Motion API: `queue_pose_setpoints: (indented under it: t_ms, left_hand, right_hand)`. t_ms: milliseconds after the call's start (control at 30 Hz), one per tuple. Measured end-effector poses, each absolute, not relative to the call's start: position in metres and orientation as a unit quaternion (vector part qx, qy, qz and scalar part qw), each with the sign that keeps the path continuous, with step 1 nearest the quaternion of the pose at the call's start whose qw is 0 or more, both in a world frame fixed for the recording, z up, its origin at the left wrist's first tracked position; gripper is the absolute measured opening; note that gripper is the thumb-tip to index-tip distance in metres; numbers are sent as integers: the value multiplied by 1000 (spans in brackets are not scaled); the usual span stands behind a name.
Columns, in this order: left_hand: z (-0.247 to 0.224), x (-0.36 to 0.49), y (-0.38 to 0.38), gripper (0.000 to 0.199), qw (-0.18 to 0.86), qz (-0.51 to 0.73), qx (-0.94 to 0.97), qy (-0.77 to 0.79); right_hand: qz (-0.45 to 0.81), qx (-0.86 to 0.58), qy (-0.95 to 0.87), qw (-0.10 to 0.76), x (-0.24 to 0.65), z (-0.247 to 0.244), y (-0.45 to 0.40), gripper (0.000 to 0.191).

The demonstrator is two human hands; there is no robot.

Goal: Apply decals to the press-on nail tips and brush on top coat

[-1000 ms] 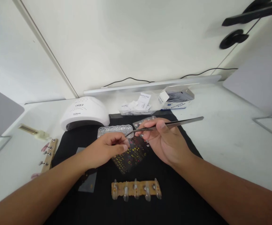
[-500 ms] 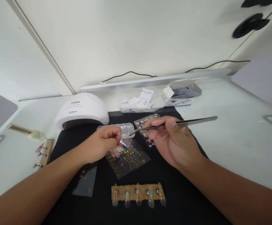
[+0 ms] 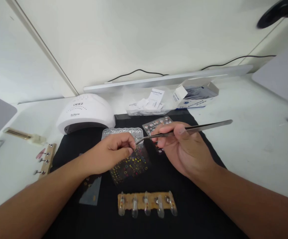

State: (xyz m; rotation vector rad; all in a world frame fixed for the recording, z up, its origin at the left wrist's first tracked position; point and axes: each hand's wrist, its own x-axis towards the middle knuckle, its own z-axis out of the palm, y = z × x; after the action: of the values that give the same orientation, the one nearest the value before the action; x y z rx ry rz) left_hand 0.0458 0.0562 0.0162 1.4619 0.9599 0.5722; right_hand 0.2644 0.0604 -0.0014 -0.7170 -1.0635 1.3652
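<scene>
My right hand [image 3: 186, 146] is closed around metal tweezers [image 3: 208, 126], held nearly level with the bent tip pointing left. That tip reaches the fingertips of my left hand [image 3: 114, 149], whose thumb and index finger pinch the upper edge of a clear nail sticker sheet [image 3: 131, 166] with small colourful designs. Whether a sticker sits at the tweezer tip is too small to tell. Behind my left hand lies a clear compartment case [image 3: 122, 130] of small shiny pieces. Another sticker sheet [image 3: 156, 124] is partly covered by my right fingers.
Several clear nail tips stand on a tan strip [image 3: 140, 200] on the black cloth [image 3: 183, 205]. A white nail lamp [image 3: 86, 113] is at back left, an alcohol pad box [image 3: 196, 96] at back right. A tray of pads [image 3: 146, 109], a clear sheet [image 3: 90, 191] and another stand [image 3: 45, 162] surround the work area.
My left fingertips have moved right to the tweezer tip. The sticker sheet has shifted left and tilted, uncovering more of the compartment case. My right hand keeps its tweezer grip.
</scene>
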Motion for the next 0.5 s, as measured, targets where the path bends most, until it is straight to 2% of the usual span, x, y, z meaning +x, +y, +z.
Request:
queue_pose_setpoints:
  t_ms: [167, 267, 500]
  left_hand:
    - [16, 44, 57, 20, 590, 195, 659, 425]
    - [15, 39, 59, 19, 583, 200, 668, 418]
    - [24, 34, 63, 11, 644, 157, 615, 427]
  right_hand:
    - [591, -311, -457, 588, 264, -5, 63, 29]
    - [591, -310, -459, 587, 265, -7, 65, 31]
    - [586, -319, -463, 583, 269, -8, 67, 32]
